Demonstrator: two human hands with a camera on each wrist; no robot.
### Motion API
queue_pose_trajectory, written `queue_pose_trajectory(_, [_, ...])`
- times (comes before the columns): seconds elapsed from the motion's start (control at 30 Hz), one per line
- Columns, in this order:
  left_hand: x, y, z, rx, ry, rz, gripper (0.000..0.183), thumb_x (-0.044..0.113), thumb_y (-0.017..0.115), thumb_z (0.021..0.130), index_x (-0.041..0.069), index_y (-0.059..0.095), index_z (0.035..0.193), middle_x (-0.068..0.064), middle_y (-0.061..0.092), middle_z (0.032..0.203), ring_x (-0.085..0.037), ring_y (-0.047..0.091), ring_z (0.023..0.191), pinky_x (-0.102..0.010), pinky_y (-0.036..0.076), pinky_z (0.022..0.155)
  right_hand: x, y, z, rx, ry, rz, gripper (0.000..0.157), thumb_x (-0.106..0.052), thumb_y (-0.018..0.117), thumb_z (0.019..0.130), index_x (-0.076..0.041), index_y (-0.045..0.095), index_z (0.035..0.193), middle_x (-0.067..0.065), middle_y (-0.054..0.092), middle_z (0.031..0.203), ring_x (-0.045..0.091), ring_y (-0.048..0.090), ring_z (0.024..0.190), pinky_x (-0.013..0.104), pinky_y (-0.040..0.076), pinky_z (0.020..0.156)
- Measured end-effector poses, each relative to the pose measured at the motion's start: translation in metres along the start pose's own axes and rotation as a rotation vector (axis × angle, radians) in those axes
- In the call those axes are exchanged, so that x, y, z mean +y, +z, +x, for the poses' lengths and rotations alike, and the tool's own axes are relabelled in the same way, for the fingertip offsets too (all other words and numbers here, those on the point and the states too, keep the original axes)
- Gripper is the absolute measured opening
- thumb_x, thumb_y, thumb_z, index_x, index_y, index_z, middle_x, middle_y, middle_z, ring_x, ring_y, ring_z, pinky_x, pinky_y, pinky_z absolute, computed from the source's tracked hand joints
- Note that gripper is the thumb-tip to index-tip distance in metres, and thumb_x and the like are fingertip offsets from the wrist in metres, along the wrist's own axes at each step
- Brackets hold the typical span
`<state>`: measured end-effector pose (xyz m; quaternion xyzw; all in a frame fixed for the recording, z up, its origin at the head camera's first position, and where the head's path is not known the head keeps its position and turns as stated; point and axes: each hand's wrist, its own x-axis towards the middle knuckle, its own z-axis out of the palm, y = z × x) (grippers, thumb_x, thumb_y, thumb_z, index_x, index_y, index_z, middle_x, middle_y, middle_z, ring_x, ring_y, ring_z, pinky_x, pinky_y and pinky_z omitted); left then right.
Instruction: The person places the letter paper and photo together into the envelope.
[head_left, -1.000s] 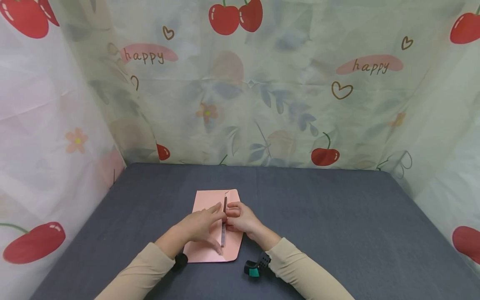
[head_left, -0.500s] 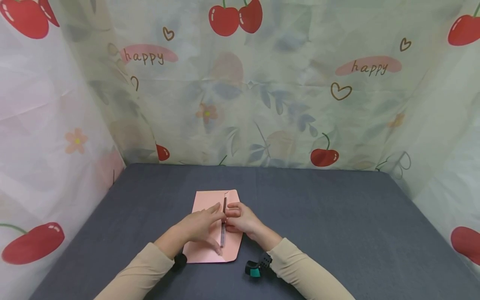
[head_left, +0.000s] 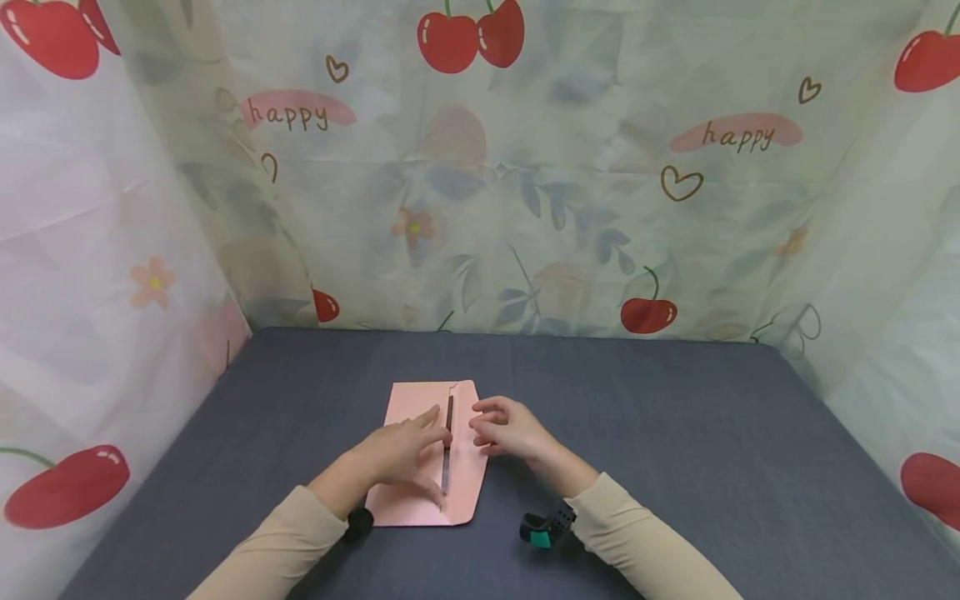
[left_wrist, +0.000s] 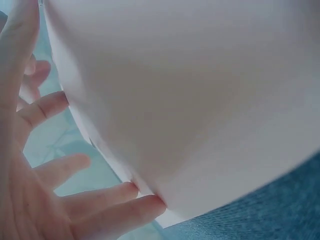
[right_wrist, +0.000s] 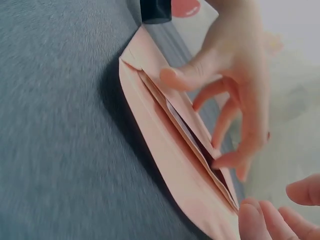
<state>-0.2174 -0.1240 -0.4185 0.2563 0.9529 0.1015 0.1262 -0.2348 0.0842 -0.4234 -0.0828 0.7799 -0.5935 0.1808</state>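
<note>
A pink paper envelope (head_left: 468, 475) lies on the dark cloth, its flap folded out to the right. Its long opening (head_left: 447, 408) gapes; in the right wrist view, a layered edge (right_wrist: 200, 155) and a dark interior show in it. Across the envelope spreads my left hand (head_left: 401, 454), thumb and fingers apart, fingertips touching the panel along the opening. Beside the flap's right edge hovers my right hand (head_left: 510, 429), fingers loosely bent with nothing between them. In the left wrist view, fingertips (left_wrist: 155, 202) touch the pale panel's edge.
Dark grey cloth covers the table (head_left: 637, 433). A printed curtain (head_left: 495, 208) with cherries and hearts stands behind and at both sides. A black strap with a teal piece (head_left: 542, 537) is at my right wrist, a black device (head_left: 360, 523) at my left.
My right hand has come away from the opening and moved right, past the flap. The left hand and the envelope have stayed in place.
</note>
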Motion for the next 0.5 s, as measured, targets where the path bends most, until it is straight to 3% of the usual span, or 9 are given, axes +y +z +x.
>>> queue_pose_trajectory(0.3, [-0.001, 0.0, -0.004, 0.029, 0.024, -0.03, 0.06, 0.059, 0.071, 0.07, 0.025, 0.056, 0.118, -0.014, 0.026, 0.154, -0.049, 0.036, 0.131, -0.057, 0.038, 0.1, -0.003, -0.032, -0.015, 0.022, -0.025, -0.085, 0.036, -0.016, 0.056, 0.093, 0.003, 0.05, 0.123, 0.024, 0.059, 0.118, 0.03, 0.066, 0.093, 0.036, 0.055, 0.077])
queue_pose_trajectory(0.5, [0.003, -0.007, -0.007, 0.096, 0.053, -0.035, 0.06, 0.054, 0.07, 0.074, 0.021, 0.056, 0.122, -0.016, 0.03, 0.152, -0.048, 0.039, 0.13, -0.057, 0.04, 0.097, -0.005, -0.053, -0.025, 0.073, -0.151, -0.24, 0.033, -0.014, 0.055, 0.093, 0.004, 0.052, 0.121, 0.024, 0.06, 0.115, 0.033, 0.065, 0.095, 0.035, 0.055, 0.076])
